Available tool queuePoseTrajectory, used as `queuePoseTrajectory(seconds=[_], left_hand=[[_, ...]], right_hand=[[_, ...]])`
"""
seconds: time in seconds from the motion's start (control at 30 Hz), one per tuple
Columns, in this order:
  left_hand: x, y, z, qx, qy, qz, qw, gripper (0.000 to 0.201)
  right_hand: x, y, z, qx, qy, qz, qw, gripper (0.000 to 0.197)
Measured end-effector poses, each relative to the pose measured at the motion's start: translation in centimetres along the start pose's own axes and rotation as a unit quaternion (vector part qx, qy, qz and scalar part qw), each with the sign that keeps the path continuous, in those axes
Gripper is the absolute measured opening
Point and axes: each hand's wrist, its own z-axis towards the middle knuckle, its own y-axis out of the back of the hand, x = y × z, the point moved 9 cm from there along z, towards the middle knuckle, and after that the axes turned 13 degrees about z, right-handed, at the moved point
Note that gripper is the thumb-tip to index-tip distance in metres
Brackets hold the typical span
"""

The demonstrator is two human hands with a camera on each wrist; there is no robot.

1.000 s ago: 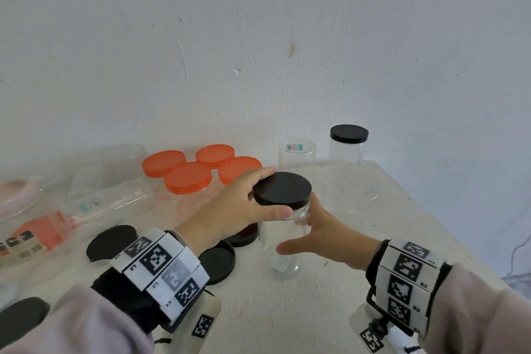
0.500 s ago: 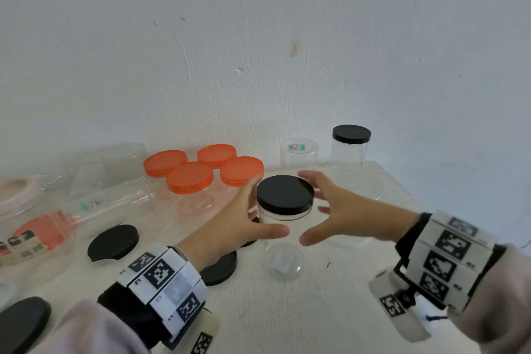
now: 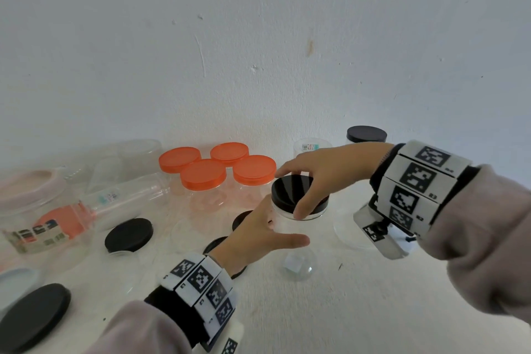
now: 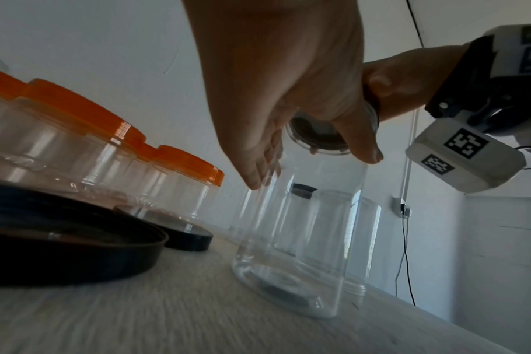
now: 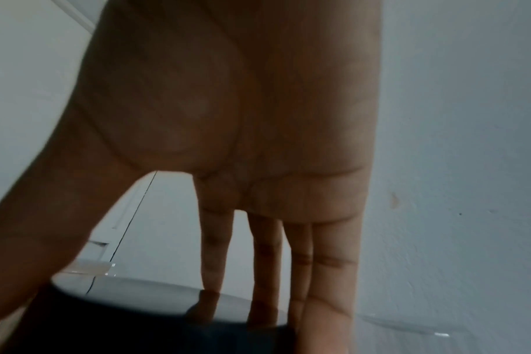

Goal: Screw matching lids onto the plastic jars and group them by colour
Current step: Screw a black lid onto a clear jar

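- Clear jar stands upright on the white table, near the middle, with a black lid on its mouth.
- Right hand reaches over from the right; thumb on the near rim of the lid, fingers curved round its far edge, so it grips the lid from above.
- Left hand is against the jar's left wall below the lid, fingers held straight along the plastic in the left wrist view and thumb stretched out in front; the hand steadies the jar rather than wrapping it.
- Just left of the jar, two loose black lids lie on the table, partly under the left wrist; little free room on that side.
- Behind and left, four orange-lidded jars stand bunched together, the nearest just beside the black lid.
- Behind the right hand stand an uncapped clear jar and, further right by the wall, a black-lidded jar.
- Bare table lies in front of the jar and to its right, out to the table's right edge.
- Far left, several clear containers lie on their sides, one with an orange lid; two more loose black lids, one mid-left and one at the near left corner.
- White plastered wall closes the back of the table; a thin cable hangs down it on the right.
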Motion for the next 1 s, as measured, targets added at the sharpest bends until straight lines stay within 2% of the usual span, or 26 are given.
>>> queuePoseTrajectory(seconds=[0.2, 0.4, 0.5, 0.57, 0.73, 0.83, 0.9, 1.0], left_hand=[[-0.1, 0.0, 0.1, -0.005, 0.0, 0.007, 1.0, 0.101], [0.2, 0.1, 0.4, -0.002, 0.005, 0.019, 1.0, 0.086], [0.1, 0.1, 0.4, -0.005, -0.002, 0.022, 1.0, 0.097], [-0.1, 0.1, 0.3, -0.009, -0.008, 0.022, 1.0, 0.104], [0.2, 0.0, 0.3, -0.01, -0.002, 0.017, 1.0, 0.102], [0.5, 0.2, 0.4, -0.018, 0.014, 0.024, 0.999, 0.1], [0.6, 0.1, 0.4, -0.016, 0.015, 0.03, 0.999, 0.1], [0.5, 0.2, 0.5, -0.016, 0.009, 0.042, 0.999, 0.099]], right_hand=[[0.7, 0.1, 0.5, 0.027, -0.007, -0.057, 0.998, 0.082], [1.3, 0.1, 0.6, 0.031, 0.01, -0.077, 0.997, 0.082], [1.4, 0.3, 0.8, 0.025, 0.012, -0.086, 0.996, 0.084], [1.3, 0.3, 0.9, 0.014, 0.009, -0.082, 0.997, 0.087], [0.9, 0.4, 1.2, -0.039, -0.017, -0.088, 0.995, 0.079], [0.6, 0.5, 1.2, -0.071, -0.04, -0.106, 0.991, 0.084], [0.3, 0.4, 1.1, -0.047, -0.051, -0.102, 0.992, 0.089], [0.8, 0.1, 0.6, 0.03, -0.035, -0.097, 0.994, 0.091]])
